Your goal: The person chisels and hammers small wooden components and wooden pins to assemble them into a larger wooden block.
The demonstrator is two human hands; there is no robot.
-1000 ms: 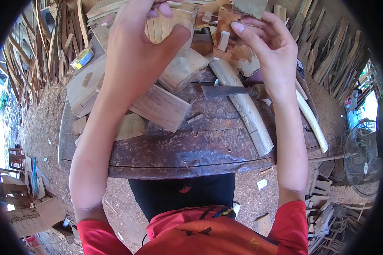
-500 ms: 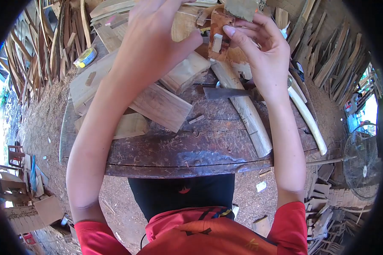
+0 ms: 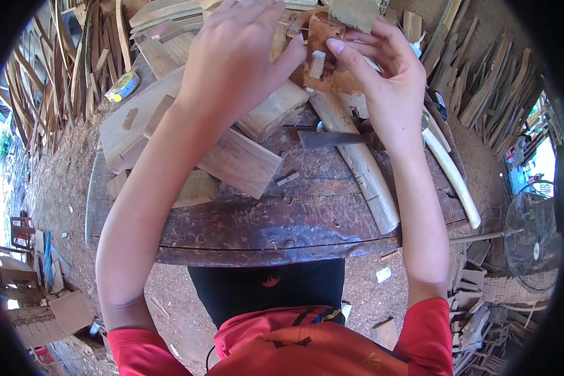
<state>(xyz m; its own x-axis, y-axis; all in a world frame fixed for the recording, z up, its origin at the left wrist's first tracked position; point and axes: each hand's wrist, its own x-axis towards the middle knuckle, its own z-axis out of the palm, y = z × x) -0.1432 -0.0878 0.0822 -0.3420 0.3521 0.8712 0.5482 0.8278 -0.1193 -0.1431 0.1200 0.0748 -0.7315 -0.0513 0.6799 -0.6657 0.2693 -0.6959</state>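
My left hand (image 3: 241,59) is raised over the wood pieces near the top of the view, its thumb spread from the fingers and nothing seen in it. On the right, my right hand (image 3: 385,72) has its thumb against a reddish-brown wooden piece (image 3: 323,37) with a small pale block (image 3: 318,64) on it. A greyish flat piece (image 3: 355,14) lies by its fingertips. Below that hand, a dark metal blade (image 3: 332,139) crosses a long pale stick (image 3: 363,172). Pale boards (image 3: 244,163) lie under and beside my left forearm.
The worn dark table (image 3: 257,229) has a curved front edge. A yellow-blue tape roll (image 3: 123,86) sits at its left. A curved pale stick (image 3: 452,172) lies at its right edge, near a standing fan (image 3: 536,250). Wood strips lean behind on both sides.
My left hand has moved slightly to the right, its fingers shifting near the top edge. My right hand stays almost where it was, at the reddish-brown piece.
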